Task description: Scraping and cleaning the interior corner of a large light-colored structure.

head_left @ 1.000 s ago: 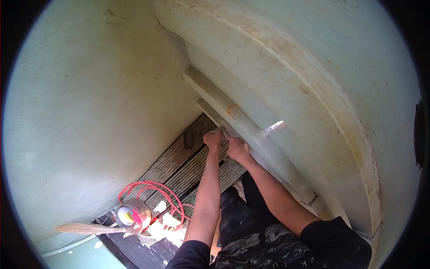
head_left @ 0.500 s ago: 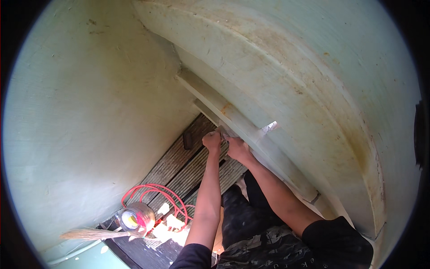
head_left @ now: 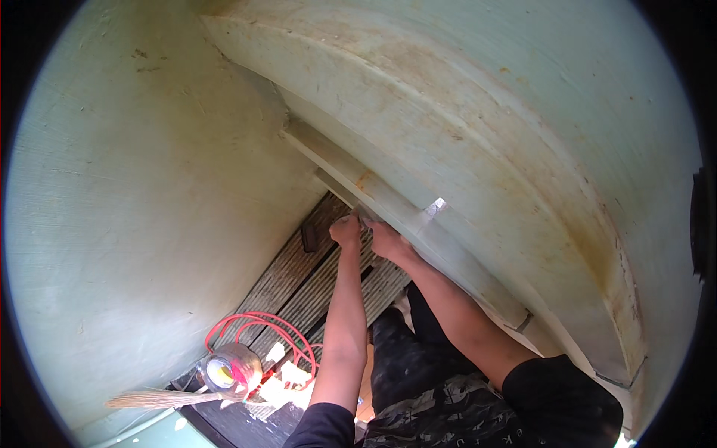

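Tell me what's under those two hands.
Ribbed brown boards show around and below the left hand and right hand; a pale ledge runs just beyond. Whatever lies directly beneath the hands is covered, so I can't tell.

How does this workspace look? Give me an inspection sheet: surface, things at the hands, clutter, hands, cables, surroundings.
Surface: ridged, dark floor planks.
Things at the hands: small greyish piece, kind unclear; pale ledge beside it.
Clutter: round container showing yellow and pink; straw-like broom next to it.
Hands: left hand curled at the piece, right hand close by; both grips unclear.
Cables: red loops near the container, hose or cable unclear.
Surroundings: pale greenish wall at left, with dark marks.
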Available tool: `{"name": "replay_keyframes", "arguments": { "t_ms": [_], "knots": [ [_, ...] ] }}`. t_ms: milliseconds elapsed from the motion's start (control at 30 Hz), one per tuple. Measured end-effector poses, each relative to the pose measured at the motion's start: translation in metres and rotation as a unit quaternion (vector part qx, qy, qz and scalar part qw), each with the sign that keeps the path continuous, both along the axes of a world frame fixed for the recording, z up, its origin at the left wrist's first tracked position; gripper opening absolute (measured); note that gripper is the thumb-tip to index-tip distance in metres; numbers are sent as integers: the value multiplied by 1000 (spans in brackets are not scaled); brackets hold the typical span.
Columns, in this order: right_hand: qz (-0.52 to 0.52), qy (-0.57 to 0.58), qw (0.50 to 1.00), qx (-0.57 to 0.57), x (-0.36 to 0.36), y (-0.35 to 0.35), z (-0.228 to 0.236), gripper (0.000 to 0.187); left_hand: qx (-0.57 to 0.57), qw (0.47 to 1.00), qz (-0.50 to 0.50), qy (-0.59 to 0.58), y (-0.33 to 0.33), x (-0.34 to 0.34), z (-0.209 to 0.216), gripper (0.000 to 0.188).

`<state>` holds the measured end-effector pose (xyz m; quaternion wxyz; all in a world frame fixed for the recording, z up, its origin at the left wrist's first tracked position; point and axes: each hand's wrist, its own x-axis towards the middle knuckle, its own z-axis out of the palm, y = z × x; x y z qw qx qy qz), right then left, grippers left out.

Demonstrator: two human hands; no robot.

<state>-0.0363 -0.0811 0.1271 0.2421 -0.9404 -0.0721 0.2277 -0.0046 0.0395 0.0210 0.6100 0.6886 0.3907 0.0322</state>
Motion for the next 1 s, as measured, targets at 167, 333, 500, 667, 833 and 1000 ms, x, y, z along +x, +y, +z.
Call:
{"name": "replay_keyframes", "arguments": {
  "t_ms": [167, 333, 500, 667, 833, 1000],
  "knots": [
    [-4, -63, 997, -39, -15, -16, -14, 62, 24, 999, -26, 28, -32, -12, 27, 34],
    [-7, -153, 987, -46, -4, -6, -33, 66, 119, 991, -61, -2, -23, 3, 31, 37],
    [10, -109, 992, -69, -12, 2, -16, 64, 27, 998, -45, 36, -12, -4, 16, 40],
    [-19, -29, 999, -27, -2, -3, -4, 62, 39, 997, -68, 28, -20, 4, 22, 33],
    [-18, -83, 996, -15, -3, 15, -10, 60, 3, 998, -50, 48, 8, 9, -7, 31],
    [-45, -37, 998, -37, -18, -1, 0, 57, 22, 995, -68, 68, -25, -6, 34, 38]
  ]
}}
